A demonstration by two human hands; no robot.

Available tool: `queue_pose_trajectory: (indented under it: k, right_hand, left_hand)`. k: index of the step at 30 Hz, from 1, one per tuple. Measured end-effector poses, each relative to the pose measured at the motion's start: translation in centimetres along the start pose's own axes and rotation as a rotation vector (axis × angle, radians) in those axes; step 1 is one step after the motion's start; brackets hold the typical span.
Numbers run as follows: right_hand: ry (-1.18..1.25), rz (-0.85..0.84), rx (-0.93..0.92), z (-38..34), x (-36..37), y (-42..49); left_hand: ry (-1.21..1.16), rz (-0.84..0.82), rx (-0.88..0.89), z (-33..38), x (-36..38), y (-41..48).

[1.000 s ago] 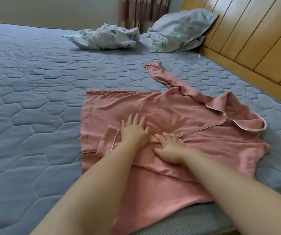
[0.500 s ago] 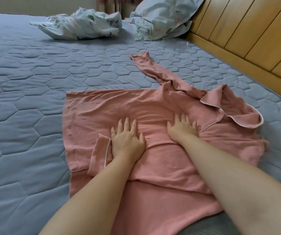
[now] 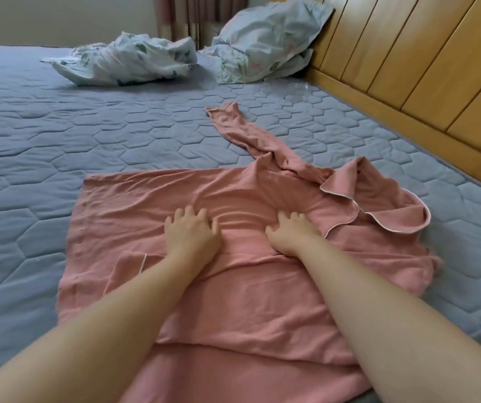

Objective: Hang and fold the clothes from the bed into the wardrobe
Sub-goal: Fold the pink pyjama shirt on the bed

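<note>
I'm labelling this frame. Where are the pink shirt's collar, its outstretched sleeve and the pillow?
collar (image 3: 390,218), head view, flap's inner face
outstretched sleeve (image 3: 242,130), head view, mid-length
pillow (image 3: 271,36), head view, centre

Pink matt soft-cloth pyjama shirt (image 3: 233,286): thin fabric, creased in low folds, edged along collar and cuff with narrow white piping. Grey-blue quilted mattress cover (image 3: 44,158): matt cloth, stitched in hexagons, slightly puffed between seams. Honey-coloured wooden headboard (image 3: 408,68), far right: smooth planks, faint satin sheen, grooved joints. White leaf-printed cloth pillow (image 3: 265,42) and crumpled white leaf-printed bedding (image 3: 126,59), far: matt, wrinkled.
</note>
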State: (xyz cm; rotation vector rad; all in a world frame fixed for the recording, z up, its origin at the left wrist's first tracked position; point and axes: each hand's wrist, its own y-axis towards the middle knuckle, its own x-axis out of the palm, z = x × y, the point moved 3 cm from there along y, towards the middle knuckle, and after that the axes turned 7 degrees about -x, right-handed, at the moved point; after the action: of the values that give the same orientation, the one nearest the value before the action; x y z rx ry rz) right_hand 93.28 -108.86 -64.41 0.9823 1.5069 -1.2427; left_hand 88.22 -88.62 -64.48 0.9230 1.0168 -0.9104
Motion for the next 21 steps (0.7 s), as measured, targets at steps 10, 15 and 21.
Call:
queue_pose_trajectory:
  k: [10, 15, 21]
  right_hand:
    - [-0.261, 0.056, -0.322, -0.6, -7.2, 5.6]
    - [0.228, 0.569, -0.236, 1.1, -12.7, 10.6]
    - [0.973, 0.156, 0.132, 2.7, -10.6, 16.9]
  left_hand:
    - [0.080, -0.032, -0.006, -0.2, 4.3, 2.8]
    - [0.059, -0.010, -0.020, -0.1, 4.4, 2.7]
    - [0.048, 0.003, -0.016, 0.1, 4.3, 2.7]
